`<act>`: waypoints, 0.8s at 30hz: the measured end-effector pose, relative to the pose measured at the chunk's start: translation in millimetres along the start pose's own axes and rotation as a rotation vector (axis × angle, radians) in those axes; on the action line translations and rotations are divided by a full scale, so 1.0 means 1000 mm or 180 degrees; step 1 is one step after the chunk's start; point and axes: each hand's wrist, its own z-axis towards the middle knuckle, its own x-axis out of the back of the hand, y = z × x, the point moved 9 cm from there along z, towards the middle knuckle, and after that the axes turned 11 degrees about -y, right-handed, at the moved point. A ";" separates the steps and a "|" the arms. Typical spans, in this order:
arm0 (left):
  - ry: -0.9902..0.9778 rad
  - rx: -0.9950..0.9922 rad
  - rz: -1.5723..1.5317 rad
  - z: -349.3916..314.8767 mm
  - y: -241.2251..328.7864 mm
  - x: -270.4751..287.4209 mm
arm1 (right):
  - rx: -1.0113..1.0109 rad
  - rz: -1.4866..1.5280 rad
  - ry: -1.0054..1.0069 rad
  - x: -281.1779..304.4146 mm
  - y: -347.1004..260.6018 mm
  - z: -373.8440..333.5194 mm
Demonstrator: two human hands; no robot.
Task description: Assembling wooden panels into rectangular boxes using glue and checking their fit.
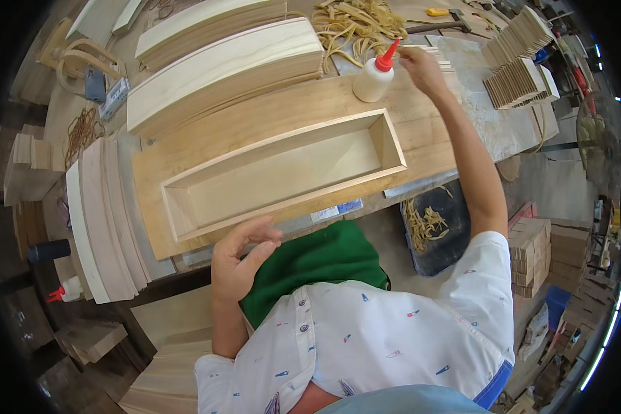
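A long, shallow wooden box without a lid lies on a plywood board in front of me. Just beyond its far right corner stands a white glue bottle with a red nozzle, upright. My right hand reaches past the box to the right of that nozzle. Its fingers are curled together, and whatever they pinch, if anything, is too small to make out. Thin wooden strips lie beside that hand. Near the box's front edge, my left hand hovers over my green apron, thumb and fingers apart, holding nothing.
Stacked wooden boards lie behind the box; more boards stand at the left. Tan rubber bands are heaped at the back, near a hammer. Slatted wood pieces sit right. A dark bin hangs below the table edge.
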 end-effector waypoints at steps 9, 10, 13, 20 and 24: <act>0.0160 0.0259 0.0048 -0.019 -0.018 -0.002 | 0.0969 -0.0129 -0.0225 -0.038 -0.042 0.035; 0.0116 0.0324 0.0059 -0.017 -0.020 -0.004 | 0.0969 -0.0128 -0.0219 -0.044 -0.032 0.043; 0.0078 0.0294 -0.0013 -0.016 -0.027 -0.007 | 0.1182 0.0822 -0.0936 -0.078 -0.032 0.061; 0.0169 0.0401 -0.0116 -0.013 -0.035 -0.009 | 0.1003 0.0394 -0.0947 -0.076 -0.048 0.068; 0.0024 0.0380 -0.0122 -0.011 -0.040 -0.015 | 0.0912 0.0599 -0.0652 -0.071 -0.043 0.063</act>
